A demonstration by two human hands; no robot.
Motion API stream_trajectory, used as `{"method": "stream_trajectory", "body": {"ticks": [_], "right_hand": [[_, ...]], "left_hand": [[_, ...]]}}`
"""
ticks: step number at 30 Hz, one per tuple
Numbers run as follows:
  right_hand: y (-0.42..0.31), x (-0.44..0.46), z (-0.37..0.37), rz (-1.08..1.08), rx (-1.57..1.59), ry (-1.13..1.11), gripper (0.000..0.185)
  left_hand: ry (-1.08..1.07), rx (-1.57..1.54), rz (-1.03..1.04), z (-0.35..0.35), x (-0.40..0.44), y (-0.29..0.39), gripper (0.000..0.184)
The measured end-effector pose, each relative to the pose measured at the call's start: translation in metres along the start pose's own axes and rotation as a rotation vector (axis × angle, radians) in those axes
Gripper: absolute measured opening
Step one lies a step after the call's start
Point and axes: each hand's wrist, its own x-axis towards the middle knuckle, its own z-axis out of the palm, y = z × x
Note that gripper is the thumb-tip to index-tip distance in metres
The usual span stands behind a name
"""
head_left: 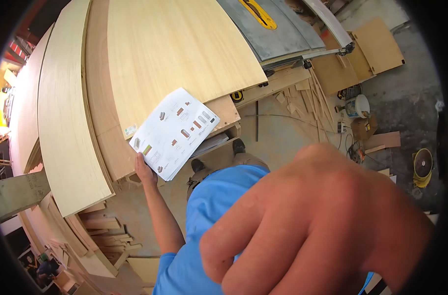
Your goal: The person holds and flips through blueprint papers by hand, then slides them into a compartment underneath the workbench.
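A stack of printed sheets (177, 130) with small coloured drawings of parts is tilted over the edge of the wooden workbench. My left hand (146, 169) grips the sheets at their lower left corner, with the thumb on top. Very near the camera, my right hand (302, 221) fills the lower right with its back toward me. Its fingers are curled inward, and whatever they may hold is hidden. Behind the sheets lies a large pale plywood panel (179, 44) on the bench.
A grey table saw top (283, 34) with a yellow insert (259, 14) adjoins the panel. More plywood boards (66, 98) lie to the left. Wood offcuts (108, 236), a white bucket (358, 106), cables and a yellow-rimmed disc (422, 164) are on the floor.
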Motion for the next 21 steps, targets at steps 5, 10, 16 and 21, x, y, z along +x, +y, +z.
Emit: {"method": "stream_trajectory", "body": {"ticks": [5, 10, 16, 21], "right_hand": [[-0.005, 0.000, -0.006, -0.023, -0.003, -0.024, 0.046], [-0.001, -0.001, -0.008, -0.041, 0.011, -0.034, 0.045], [0.001, -0.002, -0.006, -0.065, 0.020, -0.048, 0.044], [0.003, 0.000, -0.009, -0.072, 0.024, -0.057, 0.043]], "left_hand": [[0.050, 0.020, -0.011, 0.011, -0.004, 0.004, 0.037], [0.013, -0.067, -0.034, 0.006, -0.002, -0.001, 0.037], [0.011, -0.033, -0.011, 0.007, 0.002, -0.002, 0.036], [-0.019, -0.059, -0.021, 0.008, -0.003, 0.003, 0.036]]}}
